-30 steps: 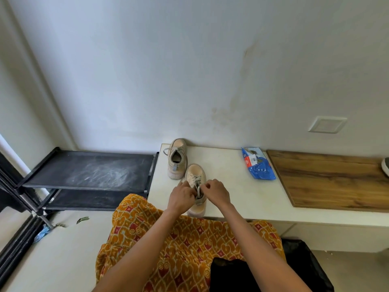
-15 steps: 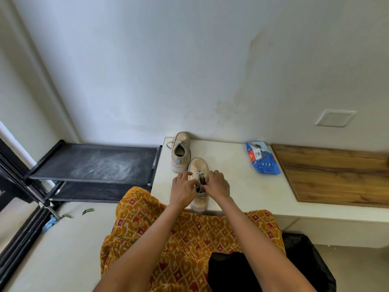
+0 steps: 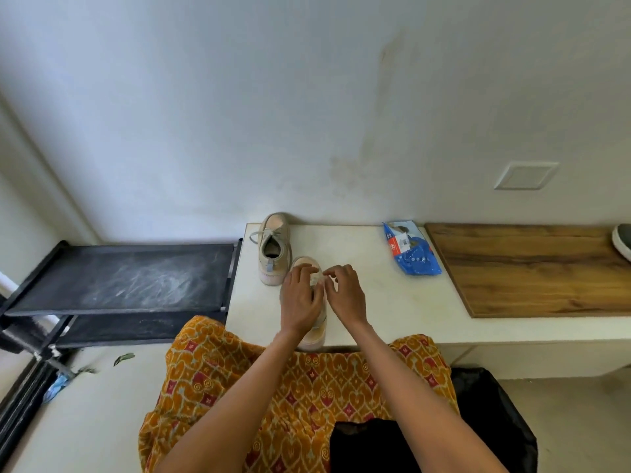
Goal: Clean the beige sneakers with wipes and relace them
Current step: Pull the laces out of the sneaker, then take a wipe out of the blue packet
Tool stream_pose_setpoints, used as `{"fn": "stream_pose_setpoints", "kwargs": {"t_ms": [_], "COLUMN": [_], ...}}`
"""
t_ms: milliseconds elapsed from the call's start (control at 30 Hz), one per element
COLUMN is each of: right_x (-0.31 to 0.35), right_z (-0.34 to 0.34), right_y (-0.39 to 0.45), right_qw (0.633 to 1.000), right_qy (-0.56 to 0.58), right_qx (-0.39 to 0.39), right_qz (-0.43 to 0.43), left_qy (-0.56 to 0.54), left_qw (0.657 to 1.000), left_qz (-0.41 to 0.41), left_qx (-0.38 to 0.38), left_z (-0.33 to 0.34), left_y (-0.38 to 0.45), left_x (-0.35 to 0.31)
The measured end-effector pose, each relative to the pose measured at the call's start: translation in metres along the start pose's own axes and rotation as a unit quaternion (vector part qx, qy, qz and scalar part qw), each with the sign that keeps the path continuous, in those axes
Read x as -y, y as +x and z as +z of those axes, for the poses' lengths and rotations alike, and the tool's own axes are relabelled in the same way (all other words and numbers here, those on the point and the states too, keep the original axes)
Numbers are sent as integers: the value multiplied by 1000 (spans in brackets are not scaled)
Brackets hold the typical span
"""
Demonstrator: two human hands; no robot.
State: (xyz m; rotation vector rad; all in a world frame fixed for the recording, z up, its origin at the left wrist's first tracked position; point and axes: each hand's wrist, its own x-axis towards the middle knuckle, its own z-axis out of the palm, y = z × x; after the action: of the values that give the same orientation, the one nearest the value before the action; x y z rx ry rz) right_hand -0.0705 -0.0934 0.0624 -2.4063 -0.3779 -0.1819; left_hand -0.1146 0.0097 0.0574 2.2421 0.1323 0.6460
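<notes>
A dusty black shoe rack (image 3: 119, 278) stood at the far left, beside a white table (image 3: 382, 302) set against the wall. On the table's left end, one beige sneaker (image 3: 273, 249) sat with its heel toward the camera and a lace loop trailing off its side. Just beside it, at the table's near edge, the second sneaker (image 3: 312, 331) lay under both hands of a person in an orange patterned garment. The left hand (image 3: 300, 298) rested over the shoe with fingers curled at the lace (image 3: 317, 278); its grip appeared to pinch the lace, though the strand was too small to make out clearly. The right hand (image 3: 345, 295) pinched the lace from the other side, fingertips bunched near the toe end. A blue pack of wipes (image 3: 411, 249) lay well apart to the right, next to a wooden board (image 3: 532, 268), with the toe of a dark shoe (image 3: 623, 240) at the frame's edge.

The relacing looked to be under way on the near sneaker. Its heel reached the table's edge, so a hard tug could pull it off onto the lap, and a slipped pinch could pull the lace back out of its eyelet.
</notes>
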Motion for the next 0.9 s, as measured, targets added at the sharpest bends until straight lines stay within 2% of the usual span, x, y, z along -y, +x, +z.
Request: {"fn": "stream_pose_setpoints", "kwargs": {"t_ms": [100, 167, 300, 467, 567, 667, 733, 900], "right_x": [-17, -35, -86, -160, -199, -234, -251, -263], "right_z": [-9, -20, -47, -65, -67, -62, -61, -67], "right_y": [13, 28, 66, 122, 150, 183, 201, 218], "right_qw": [997, 994, 991, 977, 972, 969, 971, 951], "right_qy": [29, 40, 14, 5, 0, -33, -89, -281], "right_qx": [-70, -95, -115, -157, -161, -142, -95, 11], "right_qz": [6, 29, 72, 144, 173, 199, 199, 125], "left_qy": [-15, -16, -16, -8, 17, 56, 75, 91], "left_qw": [1000, 998, 988, 969, 964, 964, 962, 967], "left_qz": [20, 17, -25, -76, -86, -46, -9, 27], "left_qx": [14, 54, 154, 234, 251, 257, 262, 237], "left_z": [24, 48, 112, 196, 237, 267, 278, 285], "left_y": [22, 41, 79, 120, 142, 159, 162, 156], "left_x": [-15, -29, -54, -64, -60, -47, -40, -39]}}
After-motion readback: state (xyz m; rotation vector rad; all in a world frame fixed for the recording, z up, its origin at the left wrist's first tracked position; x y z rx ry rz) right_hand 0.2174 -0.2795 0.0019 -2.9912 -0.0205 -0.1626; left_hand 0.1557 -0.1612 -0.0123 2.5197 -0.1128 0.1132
